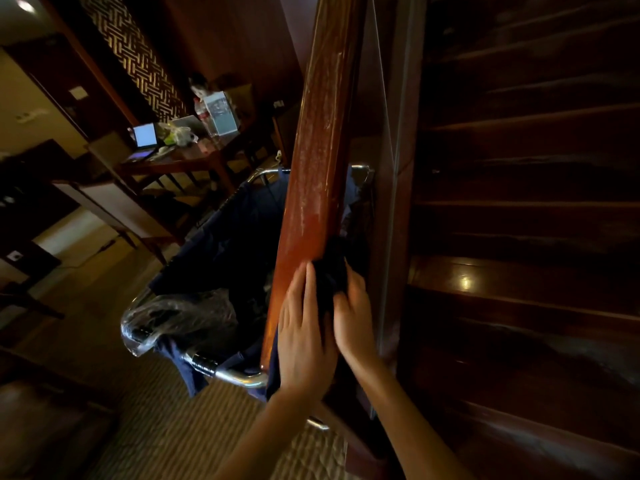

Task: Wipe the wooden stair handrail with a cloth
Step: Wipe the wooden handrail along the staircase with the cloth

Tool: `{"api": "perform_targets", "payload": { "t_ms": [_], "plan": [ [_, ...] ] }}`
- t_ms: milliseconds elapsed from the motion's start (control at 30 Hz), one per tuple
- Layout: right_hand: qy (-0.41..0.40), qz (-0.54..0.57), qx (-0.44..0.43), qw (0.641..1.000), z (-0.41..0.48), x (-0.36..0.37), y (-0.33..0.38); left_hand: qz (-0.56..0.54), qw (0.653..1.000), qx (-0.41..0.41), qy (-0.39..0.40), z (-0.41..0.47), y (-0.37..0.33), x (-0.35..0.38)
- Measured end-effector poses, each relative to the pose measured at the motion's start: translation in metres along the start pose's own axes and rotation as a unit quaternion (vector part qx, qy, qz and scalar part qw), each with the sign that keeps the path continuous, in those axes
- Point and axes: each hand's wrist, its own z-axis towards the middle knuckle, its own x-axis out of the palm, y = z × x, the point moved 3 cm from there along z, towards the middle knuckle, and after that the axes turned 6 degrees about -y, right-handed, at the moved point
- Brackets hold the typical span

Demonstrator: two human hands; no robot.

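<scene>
Head view, single frame, dim light, some motion blur at the hands.

Reddish-brown wooden stair handrail (322, 133) runs from the lower centre up to the top edge; pale streaks along its upper face. A dark crumpled cloth (330, 271) sits on the handrail's right edge, low in the frame, between the two hands.

Left hand (304, 327): fingers straight, lying flat on the handrail's top face, fingertips beside the cloth. Right hand (353, 313): fingers curled over the cloth, gripping it against the rail's side. The hands are close together, nearly touching.

Containers: under the handrail I see a cart with a chrome tube frame (239, 375) carrying a dark blue fabric bag (225, 230). Inside the bag I can only make out dark shapes; contents cannot be told. Crumpled clear plastic film (180, 317) lies over the bag's near-left corner.

Background left: dark wooden table (194, 157) with an open laptop (143, 136), screen lit, a clear plastic bottle (201, 114) and an upright clear plastic box (219, 112); box contents unreadable. Right: dark wooden stair treads (519, 271).
</scene>
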Motion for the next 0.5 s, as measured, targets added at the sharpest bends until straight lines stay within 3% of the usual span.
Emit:
{"api": "perform_targets", "payload": {
  "t_ms": [233,400,500],
  "plan": [
    [-0.02,-0.065,0.01,0.998,0.047,0.016,0.02,0.109,0.994,0.017,0.023,-0.049,0.031,-0.011],
    [-0.01,-0.053,-0.009,0.999,0.037,0.014,0.009,0.108,0.991,0.08,0.009,-0.036,0.033,-0.001],
    [-0.007,-0.069,-0.025,0.997,0.009,0.011,-0.007,0.054,0.989,0.137,-0.033,-0.04,0.037,0.0]
  ]
}}
